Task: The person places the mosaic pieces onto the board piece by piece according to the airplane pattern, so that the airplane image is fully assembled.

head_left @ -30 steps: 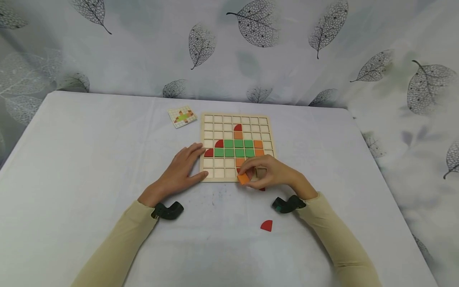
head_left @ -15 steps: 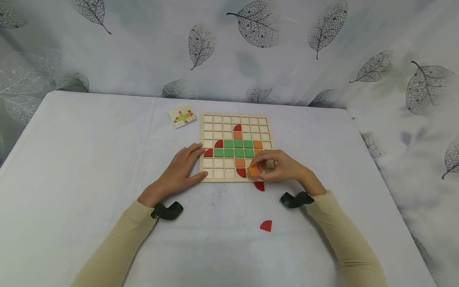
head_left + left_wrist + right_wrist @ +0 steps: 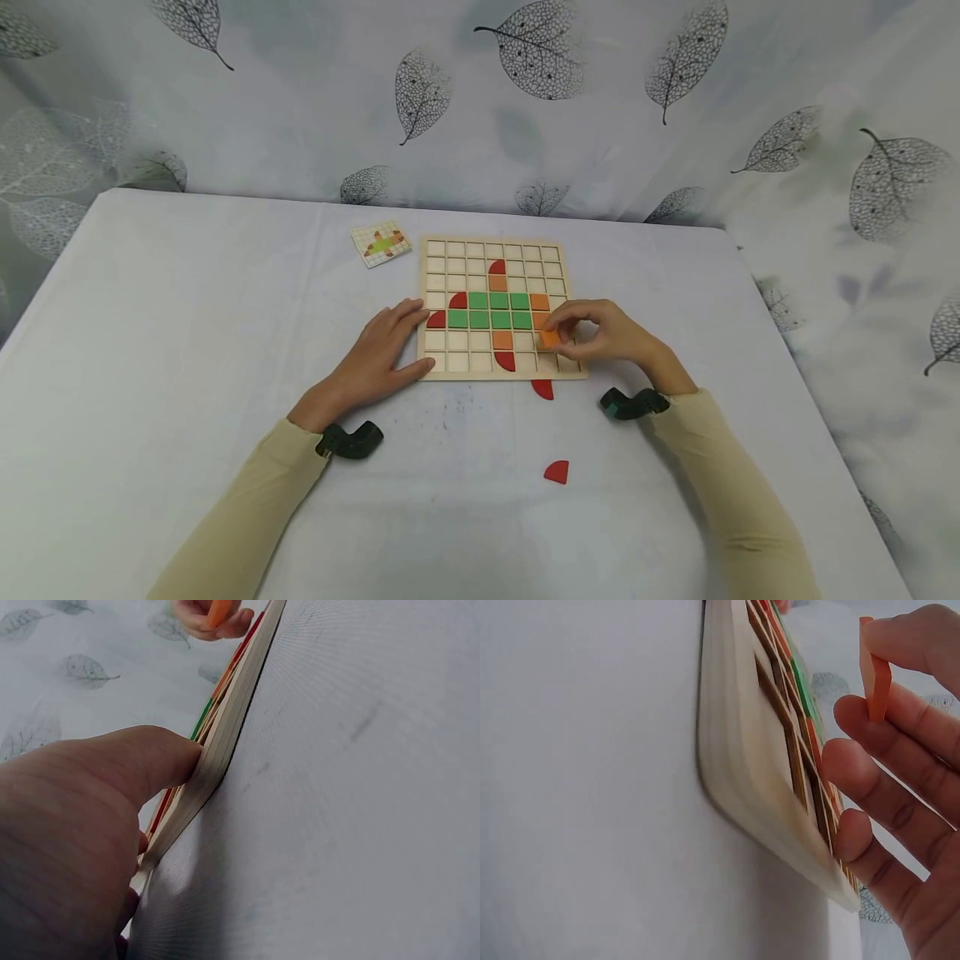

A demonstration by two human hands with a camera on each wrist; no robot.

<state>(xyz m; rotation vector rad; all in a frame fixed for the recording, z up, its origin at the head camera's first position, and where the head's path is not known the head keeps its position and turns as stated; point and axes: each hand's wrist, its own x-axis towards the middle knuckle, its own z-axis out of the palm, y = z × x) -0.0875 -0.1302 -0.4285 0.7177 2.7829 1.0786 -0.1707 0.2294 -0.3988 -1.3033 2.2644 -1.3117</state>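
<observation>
A wooden grid board lies on the table, with green squares, orange squares and red quarter-circles set in its cells. My right hand pinches an orange square tile between thumb and fingers, above the board's right side. In the right wrist view the tile is held on edge, apart from the board. My left hand rests on the board's left edge with its fingers extended; the thumb touches the near-left rim.
A small pattern card lies beyond the board's left corner. One red quarter-circle lies against the board's near edge, and another red quarter-circle sits closer to me on the white table.
My right hand has carried the orange tile right and away from me across the board, uncovering the red piece near the bottom edge. The left hand has stayed in place.
</observation>
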